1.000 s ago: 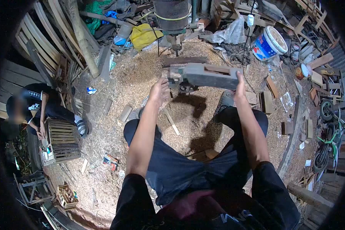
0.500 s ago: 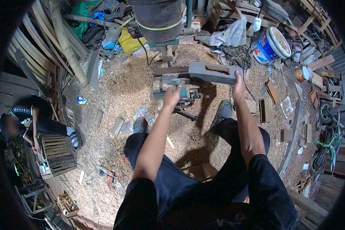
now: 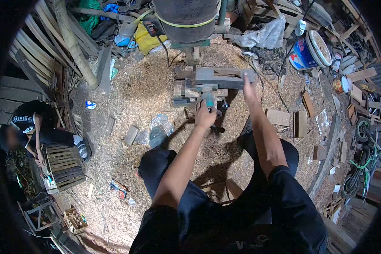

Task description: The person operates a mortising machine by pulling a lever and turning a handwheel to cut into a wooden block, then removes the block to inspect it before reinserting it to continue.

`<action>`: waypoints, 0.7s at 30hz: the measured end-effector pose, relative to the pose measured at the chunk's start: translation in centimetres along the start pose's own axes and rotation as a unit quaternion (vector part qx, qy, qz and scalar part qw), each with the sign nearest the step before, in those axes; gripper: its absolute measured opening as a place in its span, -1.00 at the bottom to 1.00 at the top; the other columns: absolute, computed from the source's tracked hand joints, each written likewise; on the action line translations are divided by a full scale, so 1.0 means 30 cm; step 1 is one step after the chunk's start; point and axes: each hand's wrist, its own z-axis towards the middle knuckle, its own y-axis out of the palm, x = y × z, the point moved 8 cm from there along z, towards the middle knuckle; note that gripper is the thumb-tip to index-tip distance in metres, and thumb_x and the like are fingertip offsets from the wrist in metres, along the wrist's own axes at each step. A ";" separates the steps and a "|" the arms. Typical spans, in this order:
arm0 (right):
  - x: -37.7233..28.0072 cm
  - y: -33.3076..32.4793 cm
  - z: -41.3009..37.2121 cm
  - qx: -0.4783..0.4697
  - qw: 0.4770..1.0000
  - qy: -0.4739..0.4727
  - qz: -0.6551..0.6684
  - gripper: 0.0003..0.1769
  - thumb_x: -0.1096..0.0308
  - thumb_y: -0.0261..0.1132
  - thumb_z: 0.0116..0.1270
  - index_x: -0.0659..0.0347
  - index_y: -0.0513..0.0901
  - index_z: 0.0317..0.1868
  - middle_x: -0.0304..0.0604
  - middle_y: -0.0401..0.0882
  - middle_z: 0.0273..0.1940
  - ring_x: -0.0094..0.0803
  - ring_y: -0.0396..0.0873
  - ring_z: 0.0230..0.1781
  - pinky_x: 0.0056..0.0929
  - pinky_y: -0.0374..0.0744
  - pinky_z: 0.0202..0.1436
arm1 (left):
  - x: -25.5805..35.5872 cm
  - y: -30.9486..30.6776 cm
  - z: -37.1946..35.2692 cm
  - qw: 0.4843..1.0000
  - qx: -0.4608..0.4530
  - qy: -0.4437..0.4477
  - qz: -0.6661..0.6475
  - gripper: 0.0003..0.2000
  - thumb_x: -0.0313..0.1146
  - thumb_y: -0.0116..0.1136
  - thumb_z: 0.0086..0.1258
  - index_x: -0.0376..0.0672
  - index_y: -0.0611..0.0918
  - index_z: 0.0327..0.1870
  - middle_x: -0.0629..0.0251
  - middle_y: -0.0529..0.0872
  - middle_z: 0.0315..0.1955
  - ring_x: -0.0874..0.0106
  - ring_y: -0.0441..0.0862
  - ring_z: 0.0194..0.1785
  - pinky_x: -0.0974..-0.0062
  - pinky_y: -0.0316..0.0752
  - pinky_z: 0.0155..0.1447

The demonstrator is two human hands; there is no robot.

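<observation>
A grey wooden block with a long recess (image 3: 218,78) lies across the top of a green and grey machine vise (image 3: 186,100). My right hand (image 3: 248,84) grips the block's right end, thumb on top. Lower down, my left hand (image 3: 205,115) is closed on the vise's handwheel, which it mostly covers. Just behind the block stands the green metal column (image 3: 194,55) of a machine, below a large dark drum (image 3: 186,21) with a yellow band.
A person (image 3: 34,127) sits at the left by a slatted crate (image 3: 65,168). A blue and white bucket (image 3: 310,50) stands at the right, near wood offcuts (image 3: 299,124). Shavings cover the floor. Long curved boards (image 3: 38,46) lean at the left; a small bike (image 3: 360,163) stands far right.
The block has moved left over the vise with my right hand on it. My left hand has shifted right and down around the handwheel. The whole view has tilted slightly.
</observation>
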 end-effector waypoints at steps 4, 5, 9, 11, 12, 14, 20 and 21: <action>0.085 0.171 -0.021 -0.026 0.992 0.032 -0.120 0.10 -0.30 0.29 0.19 0.51 0.17 0.38 0.27 0.30 0.32 -0.05 0.27 0.38 -0.23 0.24 0.41 | 0.002 -0.003 -0.001 1.000 0.023 0.005 0.016 -0.37 -0.15 0.11 0.31 -0.43 0.34 0.31 -0.22 0.35 0.30 0.00 0.25 0.41 0.24 0.10 0.50; 0.058 0.214 -0.055 -0.034 0.990 0.017 -0.134 0.10 -0.29 0.28 0.21 0.54 0.16 0.38 0.29 0.30 0.32 -0.03 0.28 0.37 -0.22 0.25 0.40 | -0.006 0.000 -0.001 1.000 0.025 0.004 0.013 -0.36 -0.14 0.11 0.31 -0.44 0.34 0.31 -0.22 0.36 0.30 0.00 0.26 0.41 0.24 0.11 0.49; -0.050 0.267 -0.147 -0.034 0.995 -0.011 -0.092 -0.08 -0.19 0.35 0.20 0.53 0.36 0.21 0.24 0.49 0.15 -0.05 0.48 0.19 -0.22 0.40 0.26 | -0.017 -0.021 -0.018 0.999 -0.001 -0.040 -0.024 -0.34 -0.05 0.14 0.33 -0.37 0.35 0.32 -0.22 0.42 0.24 -0.04 0.37 0.33 0.21 0.22 0.42; -0.042 0.259 -0.138 -0.029 0.996 -0.032 -0.083 -0.21 -0.15 0.39 0.18 0.48 0.47 0.07 0.19 0.57 0.03 -0.08 0.55 0.06 -0.21 0.44 0.20 | -0.023 -0.028 -0.027 0.998 -0.008 -0.030 -0.047 -0.32 -0.02 0.16 0.32 -0.34 0.35 0.33 -0.21 0.45 0.22 -0.04 0.40 0.30 0.20 0.25 0.40; -0.046 0.261 -0.127 -0.047 0.994 -0.047 -0.085 -0.21 -0.15 0.39 0.18 0.47 0.47 0.06 0.19 0.57 0.03 -0.09 0.55 0.06 -0.21 0.44 0.20 | -0.023 -0.033 -0.029 0.998 -0.011 -0.024 -0.059 -0.31 -0.01 0.17 0.32 -0.33 0.34 0.34 -0.21 0.47 0.21 -0.04 0.41 0.29 0.20 0.26 0.39; -0.029 0.270 -0.095 -0.077 0.989 -0.073 -0.107 -0.14 -0.21 0.36 0.18 0.48 0.43 0.13 0.21 0.54 0.07 -0.07 0.53 0.11 -0.22 0.42 0.24 | -0.038 -0.030 -0.035 0.997 -0.033 -0.050 -0.054 -0.30 0.02 0.17 0.31 -0.19 0.29 0.38 -0.16 0.50 0.18 -0.04 0.37 0.31 0.13 0.23 0.39; -0.072 0.264 -0.143 -0.055 0.976 -0.061 -0.203 0.00 -0.32 0.31 0.15 0.52 0.39 0.22 0.28 0.52 0.13 0.01 0.50 0.20 -0.24 0.39 0.30 | -0.036 -0.028 -0.035 0.999 0.008 -0.016 -0.047 -0.29 0.01 0.20 0.31 -0.30 0.33 0.35 -0.19 0.47 0.21 -0.03 0.40 0.30 0.19 0.24 0.40; -0.083 0.265 -0.152 -0.053 0.976 -0.059 -0.201 0.00 -0.32 0.31 0.15 0.52 0.39 0.22 0.28 0.52 0.12 0.02 0.50 0.20 -0.23 0.39 0.29 | -0.044 -0.021 -0.033 0.999 0.019 -0.010 -0.045 -0.30 0.01 0.20 0.32 -0.30 0.33 0.34 -0.19 0.47 0.21 -0.03 0.40 0.31 0.19 0.23 0.40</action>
